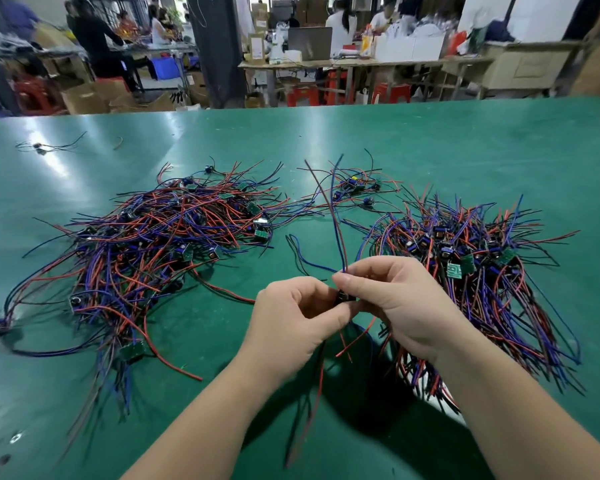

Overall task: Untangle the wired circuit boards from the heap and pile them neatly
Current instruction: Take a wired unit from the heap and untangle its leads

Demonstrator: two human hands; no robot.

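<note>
A small dark circuit board [344, 296] with red, blue and black wires is held above the green table [465, 150], between both hands. My left hand [291, 315] pinches the board from the left. My right hand [392, 299] pinches it from the right, where its blue and red wires [336, 220] rise upward. More of its wires hang down below my hands. A tangled heap of wired boards [153, 244] lies at the left. A more even pile of wired boards [471, 271] lies at the right, wires fanning toward me.
A few loose wired boards [354, 185] lie between the two piles, farther back. A single stray part with wires [40, 147] sits at the far left. Beyond the table's far edge are workbenches, red stools, cardboard boxes and several people.
</note>
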